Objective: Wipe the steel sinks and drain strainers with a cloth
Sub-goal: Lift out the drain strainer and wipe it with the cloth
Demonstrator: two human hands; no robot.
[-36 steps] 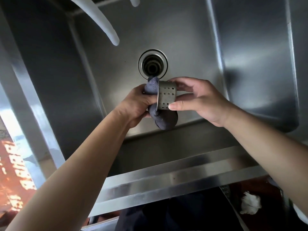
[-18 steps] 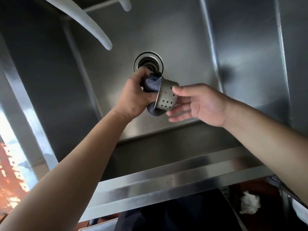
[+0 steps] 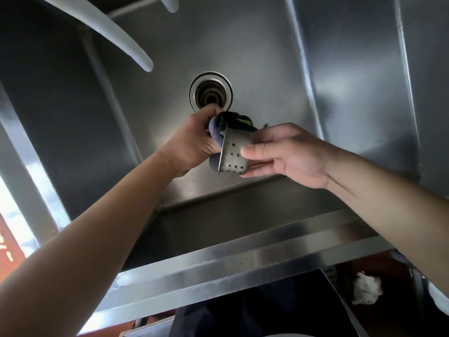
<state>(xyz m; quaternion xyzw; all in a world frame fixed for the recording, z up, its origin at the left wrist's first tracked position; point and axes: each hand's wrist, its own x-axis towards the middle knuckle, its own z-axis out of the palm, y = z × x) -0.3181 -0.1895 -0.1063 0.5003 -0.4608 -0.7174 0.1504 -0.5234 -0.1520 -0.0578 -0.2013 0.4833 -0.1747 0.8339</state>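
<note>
A long white hose (image 3: 116,32) hangs over the top left. A second white hose end (image 3: 171,3) pokes in beside it. Low on the right, a crumpled white wad (image 3: 365,290) lies on the dark red floor (image 3: 388,271).

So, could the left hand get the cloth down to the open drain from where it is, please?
Probably yes. The left hand, gripping the cloth, sits just below the drain, and nothing lies between them. The strainer is out of it, held by the right hand.
</note>
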